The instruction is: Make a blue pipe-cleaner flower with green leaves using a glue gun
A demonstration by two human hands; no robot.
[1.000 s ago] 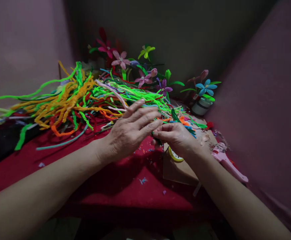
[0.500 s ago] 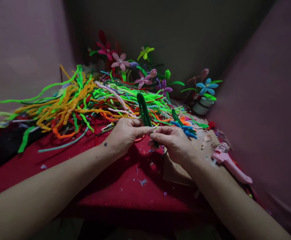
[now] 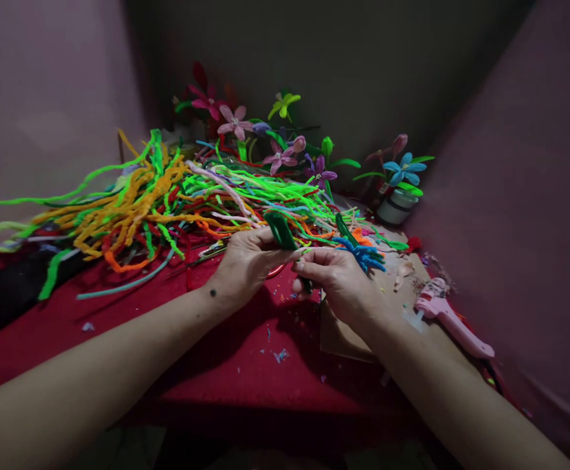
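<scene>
A dark green pipe cleaner [image 3: 281, 230], folded into a loop, is pinched between both my hands just above the red cloth [image 3: 245, 352]. My left hand [image 3: 246, 261] is closed on its upper part with thumb and fingers. My right hand [image 3: 337, 279] is closed on its lower end, whose tip shows below the fingers. A blue pipe-cleaner piece [image 3: 365, 253] lies just beyond my right hand. A big heap of loose pipe cleaners [image 3: 167, 196] in green, orange, red and pink spreads behind the hands.
Finished pipe-cleaner flowers [image 3: 275, 140] stand at the back, and a blue one in a small white pot [image 3: 396, 205] is at the right. A pink glue gun [image 3: 448, 318] lies on brown cardboard [image 3: 346, 336] at the right. Small scraps dot the cloth.
My left hand went from spread fingers to a pinch on the green loop. The loop stood upright half a second ago and is now lower and tilted.
</scene>
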